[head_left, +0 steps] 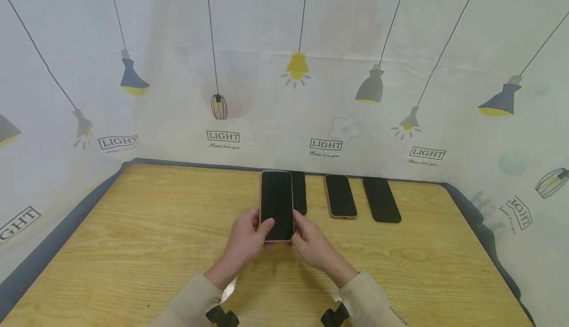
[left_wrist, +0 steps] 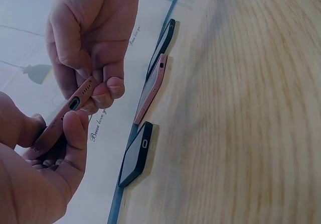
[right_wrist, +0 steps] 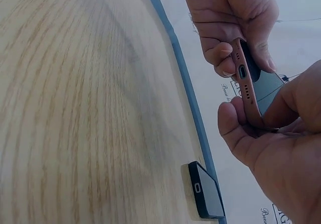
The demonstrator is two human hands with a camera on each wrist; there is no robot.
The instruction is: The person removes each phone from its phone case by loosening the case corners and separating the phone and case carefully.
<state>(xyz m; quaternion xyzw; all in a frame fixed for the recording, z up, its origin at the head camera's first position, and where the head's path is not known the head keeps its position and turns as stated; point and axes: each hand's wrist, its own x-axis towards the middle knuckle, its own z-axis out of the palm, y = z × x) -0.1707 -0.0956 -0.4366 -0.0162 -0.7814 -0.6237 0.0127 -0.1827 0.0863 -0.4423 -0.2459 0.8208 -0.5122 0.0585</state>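
Observation:
Both hands hold a phone in a pink case (head_left: 276, 193) above the table, its dark screen facing up. My left hand (head_left: 246, 233) grips the lower left side, with the thumb lying over the screen. At the lower right edge, my right hand (head_left: 314, 243) pinches the case between thumb and fingers. The wrist views show the bottom edge of the pink case (right_wrist: 245, 78) with its charging port and speaker holes. Partly behind the held phone, a black phone (head_left: 300, 193) lies on the table. The back of the held phone is hidden.
Further right on the wooden table (head_left: 155, 228) lie another pink-cased phone (head_left: 341, 196) and a second black phone (head_left: 382, 200), in a row near the back edge. A white cloth printed with lamps (head_left: 266, 30) hangs behind and around the table.

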